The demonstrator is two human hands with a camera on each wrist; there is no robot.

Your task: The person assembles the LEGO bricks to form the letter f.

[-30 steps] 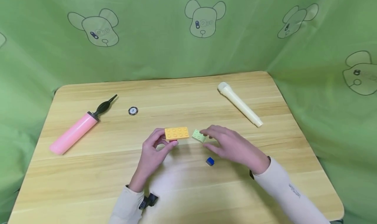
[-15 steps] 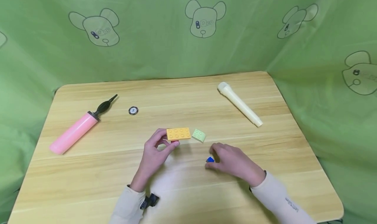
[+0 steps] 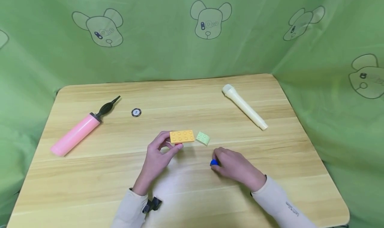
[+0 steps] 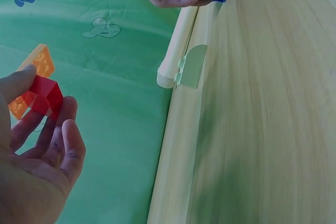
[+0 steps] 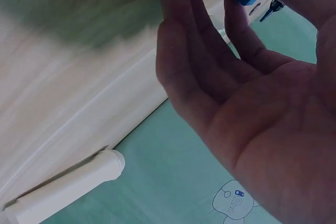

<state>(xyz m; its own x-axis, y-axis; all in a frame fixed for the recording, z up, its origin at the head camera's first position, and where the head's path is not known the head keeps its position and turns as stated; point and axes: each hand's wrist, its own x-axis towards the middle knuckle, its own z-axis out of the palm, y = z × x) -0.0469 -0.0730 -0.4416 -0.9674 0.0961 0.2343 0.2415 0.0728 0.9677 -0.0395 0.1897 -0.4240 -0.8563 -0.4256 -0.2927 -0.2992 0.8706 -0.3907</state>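
Raised above the table, a yellow-orange toy building brick with rows of studs sits on a red brick. My left hand grips the red brick between thumb and fingers, and in the head view it is mostly hidden under the yellow one. Over to the right, my right hand pinches a small blue brick between thumb and fingertips; the left wrist view shows its hollow underside. A pale green brick with a curved side lies on the table between the hands, touched by neither.
A pink hand pump with a black nozzle lies at the left of the wooden table. Near it is a black-and-white poker chip. A cream microphone-shaped piece lies at the back right. Green curtain surrounds the table.
My right hand has moved from the pale green brick towards the front and has taken hold of the blue brick. The left hand, with its bricks, has shifted slightly right.
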